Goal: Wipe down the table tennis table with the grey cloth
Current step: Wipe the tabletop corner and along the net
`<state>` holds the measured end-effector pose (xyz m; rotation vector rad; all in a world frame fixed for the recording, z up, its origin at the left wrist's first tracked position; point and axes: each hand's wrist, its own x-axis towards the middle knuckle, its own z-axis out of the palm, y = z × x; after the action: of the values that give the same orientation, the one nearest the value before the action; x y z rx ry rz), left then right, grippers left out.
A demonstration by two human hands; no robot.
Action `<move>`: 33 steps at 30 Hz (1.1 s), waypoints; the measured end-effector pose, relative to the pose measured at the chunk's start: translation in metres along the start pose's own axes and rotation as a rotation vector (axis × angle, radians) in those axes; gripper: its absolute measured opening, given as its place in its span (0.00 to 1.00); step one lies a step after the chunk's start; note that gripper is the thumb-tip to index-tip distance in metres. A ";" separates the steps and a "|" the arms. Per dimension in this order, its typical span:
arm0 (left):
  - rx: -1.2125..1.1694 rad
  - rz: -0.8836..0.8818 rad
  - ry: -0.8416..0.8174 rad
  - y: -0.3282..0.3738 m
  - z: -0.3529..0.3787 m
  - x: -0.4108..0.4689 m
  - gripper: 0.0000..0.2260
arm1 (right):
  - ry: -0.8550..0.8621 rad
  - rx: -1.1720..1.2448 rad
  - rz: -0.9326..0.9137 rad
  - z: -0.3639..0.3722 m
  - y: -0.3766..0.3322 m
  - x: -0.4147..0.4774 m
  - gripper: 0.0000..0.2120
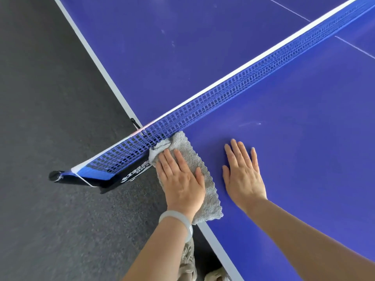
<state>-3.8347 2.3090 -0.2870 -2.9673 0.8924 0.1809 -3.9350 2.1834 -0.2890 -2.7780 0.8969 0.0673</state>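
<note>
Grey cloth lies on the table, on our side of the net. It runs along the side edge and covers part of the white edge line. Its far corner is bunched up against the bottom of the net mesh.

Left hand lies flat on the cloth, fingers straight, pressing down and not gripping. Right hand is released, palm flat on the bare blue surface just beside the cloth, holding nothing.

Risks as we see them:
- Snag: the bunched corner touches the mesh. If we push further toward the net, the pile can catch in it and drag the net or load the net clamp.
- Drop: only palm friction holds the cloth. It sits right at the edge, so a stroke outward can carry it off onto the floor.
- Fold-over: with no grip, the free end can roll under itself on a fast stroke, and we end up wiping with a lump and less contact area.
- Prints: the bare right palm on the surface likely leaves marks, so that patch needs a pass too.
- Missed spots: a pale streak sits ahead of the right hand, and faint marks show on the far half. The strip under the net is easy to skip.
- Bracelet could knock the table edge if the wrist drops.

We judge the job far from done.
</note>
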 end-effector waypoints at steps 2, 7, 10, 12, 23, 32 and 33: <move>-0.020 -0.002 0.008 -0.001 0.000 0.000 0.35 | 0.040 0.009 0.017 0.004 -0.001 0.000 0.28; -0.066 0.015 0.012 -0.001 0.004 -0.024 0.34 | 0.051 0.002 0.011 0.006 -0.001 0.000 0.30; -0.041 -0.017 0.003 -0.008 0.000 -0.005 0.35 | 0.042 -0.015 0.015 0.004 -0.002 0.000 0.31; -0.065 -0.070 -0.014 -0.009 -0.004 0.010 0.35 | 0.051 -0.012 0.017 0.003 -0.001 0.000 0.31; -0.138 0.171 0.015 0.044 -0.002 0.031 0.34 | 0.036 0.036 0.026 0.003 -0.001 0.001 0.29; 0.108 0.067 -0.022 0.019 -0.012 0.055 0.37 | 0.059 0.018 0.007 0.002 -0.002 0.001 0.31; 0.093 0.051 -0.032 0.022 -0.011 0.055 0.37 | 0.060 0.021 0.008 0.001 -0.002 0.001 0.31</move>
<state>-3.8003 2.2603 -0.2829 -2.8502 0.9461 0.1820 -3.9331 2.1850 -0.2900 -2.7709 0.9179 -0.0240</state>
